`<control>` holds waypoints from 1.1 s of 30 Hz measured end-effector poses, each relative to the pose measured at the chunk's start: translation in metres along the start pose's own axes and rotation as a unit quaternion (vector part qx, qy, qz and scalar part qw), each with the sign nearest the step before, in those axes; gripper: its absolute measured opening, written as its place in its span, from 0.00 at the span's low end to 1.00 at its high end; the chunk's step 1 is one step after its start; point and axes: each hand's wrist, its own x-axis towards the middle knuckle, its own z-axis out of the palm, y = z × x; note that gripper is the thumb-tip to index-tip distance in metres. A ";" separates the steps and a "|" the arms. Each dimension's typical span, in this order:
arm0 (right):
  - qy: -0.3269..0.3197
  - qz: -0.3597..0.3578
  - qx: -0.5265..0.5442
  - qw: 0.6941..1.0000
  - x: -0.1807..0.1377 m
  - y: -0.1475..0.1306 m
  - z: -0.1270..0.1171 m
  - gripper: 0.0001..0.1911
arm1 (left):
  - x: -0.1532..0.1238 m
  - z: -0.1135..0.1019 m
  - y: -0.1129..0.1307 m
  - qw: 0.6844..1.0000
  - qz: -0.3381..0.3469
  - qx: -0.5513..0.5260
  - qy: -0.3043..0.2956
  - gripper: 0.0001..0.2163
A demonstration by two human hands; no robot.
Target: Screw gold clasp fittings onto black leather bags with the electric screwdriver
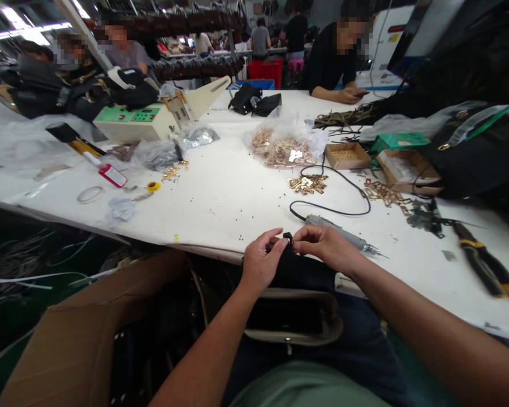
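Above the table's front edge, my left hand (262, 257) pinches a small black piece (287, 236) between thumb and fingers. My right hand (324, 243) meets it from the other side, thumb and forefinger closed at the piece; a tiny gold-coloured glint shows there. What the right fingertips grip is too small to make out. Below my hands, an open bag (337, 328) with a beige rim and dark inside rests on my lap. Just beyond my right hand lies a grey electric screwdriver (343, 232) with a black cord.
Gold metal fittings (307, 183) lie beside a clear bag of fittings (286, 147). Pliers (481, 257) and cardboard boxes (409, 172) are at right. A red-labelled bottle (112, 175) and a green-panelled machine (136, 121) stand left. A cardboard carton (72, 328) is below. A person (337, 62) sits opposite.
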 end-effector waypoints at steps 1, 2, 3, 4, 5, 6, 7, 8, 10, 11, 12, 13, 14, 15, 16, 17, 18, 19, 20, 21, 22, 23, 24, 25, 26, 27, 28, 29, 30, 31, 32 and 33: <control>-0.001 0.001 0.000 1.000 0.001 0.001 0.000 0.10 | 0.001 -0.001 0.000 1.000 0.008 0.004 -0.009 0.12; 0.000 0.002 0.001 1.000 0.001 0.001 0.000 0.10 | 0.001 -0.001 0.000 1.000 0.019 0.010 -0.014 0.10; 0.000 0.004 -0.002 1.000 0.001 0.001 0.000 0.10 | 0.002 -0.001 0.001 0.999 0.033 0.015 -0.016 0.09; 0.001 0.006 -0.013 1.000 0.002 0.001 -0.001 0.10 | 0.002 -0.001 0.001 0.999 0.045 0.017 -0.013 0.08; 0.002 0.008 -0.033 0.999 0.002 -0.001 -0.001 0.10 | 0.002 -0.001 0.002 0.998 0.053 0.017 -0.011 0.08; 0.002 0.007 -0.061 0.998 0.001 -0.003 -0.002 0.10 | 0.002 -0.001 0.002 0.998 0.055 0.015 -0.008 0.08; 0.004 0.003 -0.093 0.996 0.001 -0.006 -0.003 0.09 | 0.002 -0.001 0.002 0.998 0.053 0.015 -0.008 0.08; 0.008 -0.006 -0.125 0.992 0.000 -0.010 -0.003 0.08 | 0.002 0.000 0.003 0.999 0.051 0.016 -0.009 0.08; 0.031 -0.037 -0.171 0.984 -0.001 -0.017 -0.003 0.10 | 0.003 0.001 0.004 0.998 0.053 0.024 -0.013 0.08; 0.047 -0.054 -0.181 0.981 -0.001 -0.021 -0.003 0.11 | 0.003 0.001 0.005 0.998 0.058 0.029 -0.014 0.08; 0.064 -0.070 -0.186 0.978 -0.002 -0.023 -0.001 0.12 | 0.003 0.002 0.005 0.997 0.065 0.033 -0.014 0.08; 0.078 -0.083 -0.188 0.976 -0.002 -0.025 0.000 0.12 | 0.003 0.002 0.005 0.997 0.072 0.038 -0.014 0.08; 0.088 -0.094 -0.190 0.973 -0.001 -0.026 0.001 0.11 | 0.004 0.002 0.005 0.996 0.076 0.042 -0.014 0.08; 0.094 -0.102 -0.191 0.972 -0.001 -0.026 0.002 0.10 | 0.004 0.002 0.005 0.996 0.078 0.047 -0.012 0.07; 0.094 -0.106 -0.193 0.971 0.000 -0.025 0.003 0.09 | 0.004 0.002 0.005 0.995 0.080 0.051 -0.010 0.07; 0.094 -0.109 -0.192 0.971 0.000 -0.024 0.004 0.08 | 0.004 0.002 0.005 0.995 0.082 0.055 -0.007 0.07; 0.094 -0.109 -0.190 0.971 0.001 -0.023 0.004 0.08 | 0.004 0.002 0.005 0.995 0.085 0.059 -0.004 0.07; 0.092 -0.109 -0.186 0.972 0.002 -0.023 0.004 0.08 | 0.004 0.002 0.005 0.994 0.088 0.062 -0.002 0.07; 0.091 -0.109 -0.183 0.973 0.002 -0.022 0.003 0.08 | 0.004 0.002 0.006 0.994 0.092 0.065 0.000 0.07; 0.091 -0.111 -0.182 0.973 0.002 -0.022 0.003 0.08 | 0.004 0.002 0.006 0.993 0.094 0.066 0.001 0.07; 0.093 -0.114 -0.182 0.972 0.002 -0.021 0.003 0.08 | 0.004 0.002 0.006 0.994 0.093 0.065 0.001 0.07; 0.094 -0.116 -0.182 0.972 0.002 -0.022 0.003 0.08 | 0.004 0.002 0.007 0.994 0.087 0.064 0.002 0.08; 0.095 -0.118 -0.182 0.972 0.002 -0.022 0.003 0.08 | 0.004 0.002 0.008 0.995 0.079 0.062 0.003 0.08; 0.096 -0.119 -0.183 0.971 0.001 -0.022 0.003 0.08 | 0.004 0.001 0.009 0.996 0.069 0.060 0.005 0.08; 0.096 -0.119 -0.184 0.971 0.000 -0.022 0.004 0.09 | 0.004 0.001 0.011 0.997 0.059 0.058 0.006 0.08; 0.098 -0.119 -0.186 0.970 -0.001 -0.022 0.004 0.09 | 0.005 0.001 0.013 0.997 0.050 0.058 0.007 0.08; 0.101 -0.119 -0.191 0.969 -0.001 -0.022 0.005 0.09 | 0.005 0.001 0.015 0.997 0.045 0.059 0.007 0.08; 0.104 -0.120 -0.196 0.968 -0.002 -0.023 0.006 0.10 | 0.005 0.001 0.017 0.997 0.041 0.062 0.006 0.08; 0.107 -0.121 -0.202 0.966 -0.003 -0.023 0.007 0.10 | 0.005 0.000 0.020 0.997 0.039 0.065 0.006 0.08; 0.111 -0.124 -0.210 0.964 -0.004 -0.023 0.007 0.10 | 0.005 0.000 0.022 0.997 0.037 0.067 0.007 0.07; 0.116 -0.127 -0.217 0.961 -0.005 -0.022 0.008 0.11 | 0.005 0.000 0.025 0.997 0.035 0.068 0.007 0.07; 0.120 -0.130 -0.224 0.958 -0.005 -0.022 0.009 0.11 | 0.006 -0.001 0.027 0.997 0.032 0.068 0.006 0.07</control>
